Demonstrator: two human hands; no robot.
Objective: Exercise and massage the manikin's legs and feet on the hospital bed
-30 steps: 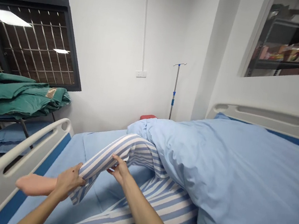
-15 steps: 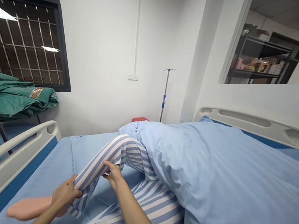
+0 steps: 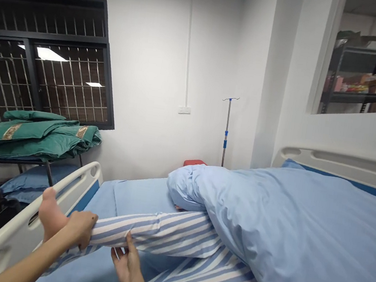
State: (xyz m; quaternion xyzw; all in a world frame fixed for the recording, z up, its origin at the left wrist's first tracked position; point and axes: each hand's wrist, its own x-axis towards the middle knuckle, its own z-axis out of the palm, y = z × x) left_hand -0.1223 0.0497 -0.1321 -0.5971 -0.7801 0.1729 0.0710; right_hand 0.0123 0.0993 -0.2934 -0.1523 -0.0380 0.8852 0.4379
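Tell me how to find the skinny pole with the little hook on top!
Look at the white wall beyond the blue bedcover. Left of the pale headboard, a thin metal drip pole rises from behind the bedcover, next to a small red thing. It is the only tall skinny pole by that wall, with a blue band and a small hook bar on top.

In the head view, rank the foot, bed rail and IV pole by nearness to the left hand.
1. Foot: directly beside the left hand.
2. Bed rail: just past it, on the left.
3. IV pole: farthest, at the room's back.
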